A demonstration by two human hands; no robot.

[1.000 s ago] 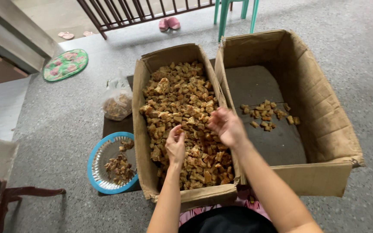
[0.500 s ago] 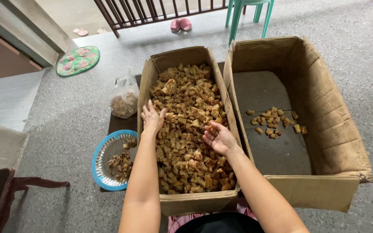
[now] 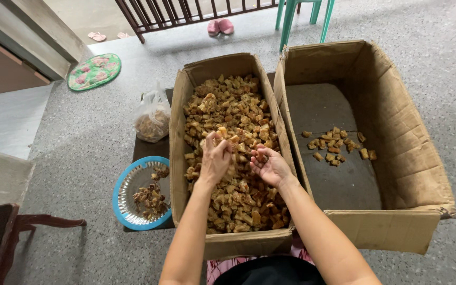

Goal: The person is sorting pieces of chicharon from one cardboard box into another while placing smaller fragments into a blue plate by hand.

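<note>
left hand (image 3: 216,158): fingers curled on brown chunks (image 3: 228,174) in full carton (image 3: 178,158) | right hand (image 3: 270,164): cupped open, palm up, a few pieces | risk: pieces may slip from the open palm while crossing to the second carton (image 3: 397,132).

Setting: home porch or entry floor, speckled grey terrazzo. Far edge: dark railing (image 3: 186,13), pink slippers (image 3: 221,26), teal plastic chair legs (image 3: 302,18). Far left: round patterned doormat (image 3: 94,71). Near left: dark wooden chair (image 3: 6,237).

Left hand (image 3: 216,158) fingers' grip among chunks (image 3: 228,113) unclear.
</note>
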